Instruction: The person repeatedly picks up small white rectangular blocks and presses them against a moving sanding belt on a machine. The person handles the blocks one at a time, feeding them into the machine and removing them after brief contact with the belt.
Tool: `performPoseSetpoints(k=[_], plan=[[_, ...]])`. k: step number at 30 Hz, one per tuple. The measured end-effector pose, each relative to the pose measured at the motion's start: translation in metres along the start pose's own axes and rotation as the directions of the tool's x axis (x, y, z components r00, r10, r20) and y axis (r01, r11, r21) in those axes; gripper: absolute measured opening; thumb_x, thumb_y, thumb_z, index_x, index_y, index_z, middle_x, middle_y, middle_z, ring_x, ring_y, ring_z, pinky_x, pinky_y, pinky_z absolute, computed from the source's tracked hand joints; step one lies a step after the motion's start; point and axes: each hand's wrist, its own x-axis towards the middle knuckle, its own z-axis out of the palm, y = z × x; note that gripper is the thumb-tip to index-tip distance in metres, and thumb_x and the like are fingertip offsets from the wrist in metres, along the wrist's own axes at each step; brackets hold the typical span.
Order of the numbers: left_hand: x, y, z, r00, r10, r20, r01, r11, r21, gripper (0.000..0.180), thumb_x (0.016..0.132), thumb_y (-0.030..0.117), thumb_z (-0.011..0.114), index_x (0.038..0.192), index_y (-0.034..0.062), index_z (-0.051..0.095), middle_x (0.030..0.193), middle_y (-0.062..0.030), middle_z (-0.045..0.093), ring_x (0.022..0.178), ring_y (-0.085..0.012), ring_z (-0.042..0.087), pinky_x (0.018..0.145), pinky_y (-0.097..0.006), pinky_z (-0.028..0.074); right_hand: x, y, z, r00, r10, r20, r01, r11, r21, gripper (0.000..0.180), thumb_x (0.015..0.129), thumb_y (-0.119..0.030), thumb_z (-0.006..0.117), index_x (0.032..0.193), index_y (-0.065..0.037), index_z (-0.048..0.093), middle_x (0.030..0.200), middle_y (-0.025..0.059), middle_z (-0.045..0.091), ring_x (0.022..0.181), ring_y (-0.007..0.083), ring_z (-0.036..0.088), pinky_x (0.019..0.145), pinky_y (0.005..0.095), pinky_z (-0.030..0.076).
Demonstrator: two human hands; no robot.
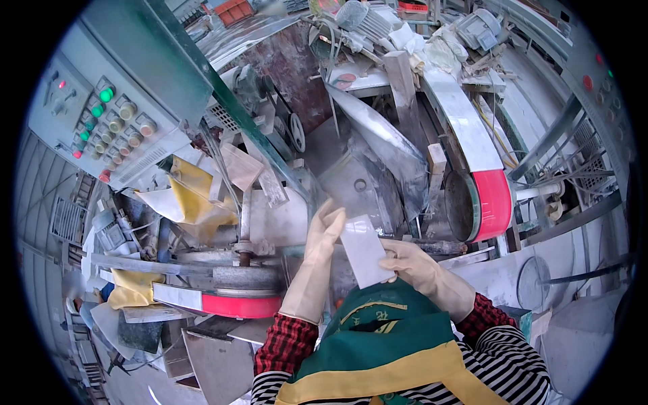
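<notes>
Both gloved hands (322, 256) (413, 265) pinch white tile (363, 251) between them.

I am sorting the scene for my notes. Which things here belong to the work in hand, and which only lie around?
In hand:
left hand, gloved
right hand, gloved
pale flat tile, held by both

Lying about:
yellow cloth
control panel
red-and-white belt guard

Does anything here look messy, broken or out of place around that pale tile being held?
Nothing looks broken. The pale tile is whole, held between the left hand and right hand. The oddest thing is the pale dust coating the machine bed, with crumpled yellow cloth bunched untidily beside the control panel.
</notes>
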Motion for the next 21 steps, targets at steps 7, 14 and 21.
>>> performPoseSetpoints(k=[7,14,21], plan=[[-0.060,-0.006,0.018,0.901,-0.131,0.414,0.056,0.981,0.187,0.082,0.084,0.020,0.074,0.150,0.0037,0.028,0.145,-0.0174,0.044,0.134,-0.0299,0.042,0.112,-0.041,0.033,0.019,0.013,-0.047,0.867,-0.199,-0.457,0.220,0.975,-0.006,0.048,0.091,-0.013,0.063,0.136,-0.006,0.050,0.106,-0.0008,0.068,0.085,0.0061,0.063,0.064,0.0161,0.047],[-0.058,-0.011,-0.165,0.915,0.134,-0.380,0.154,0.755,0.638,0.069,0.084,0.020,0.073,0.141,-0.0039,0.042,0.140,-0.0197,0.049,0.130,-0.0271,0.046,0.109,-0.037,0.036,0.003,-0.014,-0.184,0.174,-0.439,-0.882,0.468,0.824,-0.318,0.037,0.087,-0.001,0.058,0.124,-0.003,0.053,0.095,0.0067,0.065,0.074,0.0132,0.064,0.056,0.0227,0.052],[-0.142,-0.024,-0.309,0.738,0.310,-0.599,0.423,0.478,0.769,0.077,0.079,0.028,0.076,0.139,-0.0053,0.042,0.138,-0.0235,0.050,0.130,-0.0347,0.046,0.111,-0.040,0.035,-0.021,-0.034,-0.289,-0.123,-0.349,-0.929,0.388,0.845,-0.369,0.054,0.081,0.004,0.059,0.131,-0.005,0.042,0.098,0.0178,0.065,0.071,0.0253,0.069,0.055,0.0303,0.058]])
